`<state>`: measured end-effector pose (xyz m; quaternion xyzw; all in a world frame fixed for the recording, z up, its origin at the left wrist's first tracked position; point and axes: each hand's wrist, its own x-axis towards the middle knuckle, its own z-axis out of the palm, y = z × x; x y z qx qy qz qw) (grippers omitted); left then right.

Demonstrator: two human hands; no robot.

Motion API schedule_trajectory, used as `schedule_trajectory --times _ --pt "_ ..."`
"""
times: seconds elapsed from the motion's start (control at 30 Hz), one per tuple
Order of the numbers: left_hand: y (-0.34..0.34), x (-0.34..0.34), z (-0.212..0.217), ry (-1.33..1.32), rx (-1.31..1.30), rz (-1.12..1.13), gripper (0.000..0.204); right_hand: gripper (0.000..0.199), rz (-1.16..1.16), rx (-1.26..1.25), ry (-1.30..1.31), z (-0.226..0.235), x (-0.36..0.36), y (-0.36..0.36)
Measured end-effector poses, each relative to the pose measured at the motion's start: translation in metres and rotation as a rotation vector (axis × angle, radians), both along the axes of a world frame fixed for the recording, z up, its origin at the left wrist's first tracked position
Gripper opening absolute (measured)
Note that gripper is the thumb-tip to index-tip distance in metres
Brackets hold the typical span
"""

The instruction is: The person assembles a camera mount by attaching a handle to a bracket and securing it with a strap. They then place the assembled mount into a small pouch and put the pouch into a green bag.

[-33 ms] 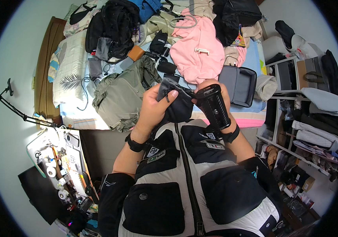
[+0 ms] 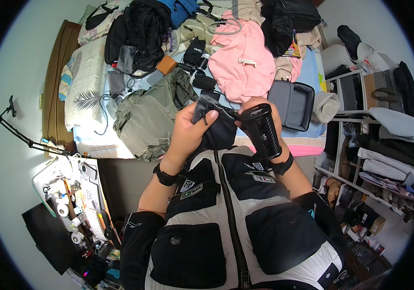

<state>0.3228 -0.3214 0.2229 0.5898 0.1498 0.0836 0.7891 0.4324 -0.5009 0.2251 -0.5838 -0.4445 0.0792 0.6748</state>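
My left hand (image 2: 193,126) is closed on a black drawstring pouch (image 2: 220,134), thumb on top, gathering its greyish upper part. The pouch hangs in front of my chest, over the bed's near edge. My right hand (image 2: 275,121) is closed round a black cylindrical device (image 2: 260,131) with a patterned ribbed strip down its side. It stands tilted, its top end toward the bed, and hides most of the right palm and fingers. Near the right fingertips, dark cord or fabric runs across to the pouch; whether they pinch it is hidden.
On the bed lie an olive-green jacket (image 2: 149,116), a pink garment (image 2: 243,63), a black backpack (image 2: 139,36) and an unzipped grey case (image 2: 291,104). A cluttered desk (image 2: 88,193) stands at left, shelves with folded clothes (image 2: 385,162) at right.
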Motion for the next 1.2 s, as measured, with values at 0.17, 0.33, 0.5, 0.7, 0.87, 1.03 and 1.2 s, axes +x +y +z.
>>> schedule_trajectory --times 0.17,0.33,0.5,0.7,0.87,1.03,1.2 --pt "-0.001 -0.001 -0.001 0.019 -0.069 -0.001 0.018 0.020 -0.038 -0.081 0.056 0.002 -0.004 -0.001" --pt "0.000 0.000 -0.003 0.028 -0.075 -0.015 0.017 0.018 -0.060 -0.135 0.057 -0.002 -0.003 -0.002" --pt "-0.003 -0.002 -0.004 0.063 -0.154 -0.024 0.018 0.016 0.033 0.014 0.166 -0.011 0.002 -0.002" --pt "-0.002 0.000 -0.006 0.040 -0.119 -0.017 0.018 0.016 -0.008 0.039 0.155 -0.001 -0.002 0.000" --pt "-0.001 0.000 -0.005 0.046 -0.132 -0.023 0.018 0.022 0.046 0.074 0.209 0.004 -0.004 0.004" --pt "0.000 -0.001 -0.002 -0.035 -0.058 -0.009 0.018 0.022 0.125 0.107 0.281 0.000 0.000 0.002" --pt "0.000 -0.001 0.000 -0.151 0.104 0.027 0.019 0.036 0.089 0.078 0.165 -0.005 0.000 0.006"
